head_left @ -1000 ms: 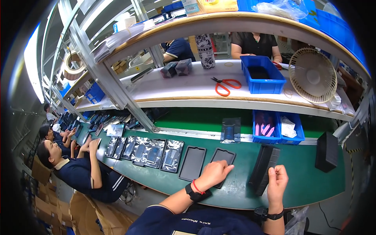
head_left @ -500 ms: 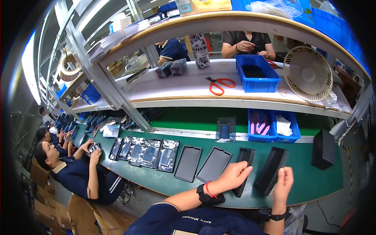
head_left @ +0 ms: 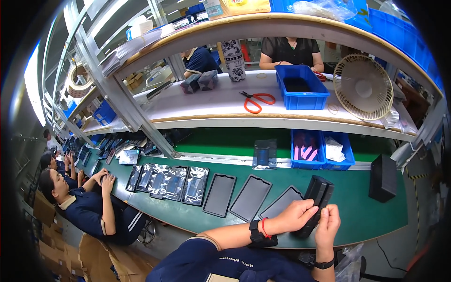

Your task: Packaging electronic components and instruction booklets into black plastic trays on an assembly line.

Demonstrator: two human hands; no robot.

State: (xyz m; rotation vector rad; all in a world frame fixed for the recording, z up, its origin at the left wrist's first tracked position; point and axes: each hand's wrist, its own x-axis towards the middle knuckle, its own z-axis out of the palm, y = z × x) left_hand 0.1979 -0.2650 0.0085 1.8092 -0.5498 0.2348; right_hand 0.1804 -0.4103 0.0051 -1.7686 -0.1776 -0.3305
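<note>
Upright over the front of the table, a stack of black plastic trays is held between my two hands. My left hand pinches the near end from the left side. On the right side, my right hand has its fingers closed on the same stack. A narrow gap runs down the stack's middle. Left of it lie three shallow black trays, one close to my left hand, another in the middle and the last farther left.
Silvery bagged parts in trays line the table's left. A black block-like stack stands at right. Blue bins sit under the shelf edge. Red-handled scissors and a blue bin rest above. A co-worker sits at left.
The two black pieces held apart in my hands are now side by side as one stack. A third tray shows flat on the table beside my left hand. The view has shifted slightly.
</note>
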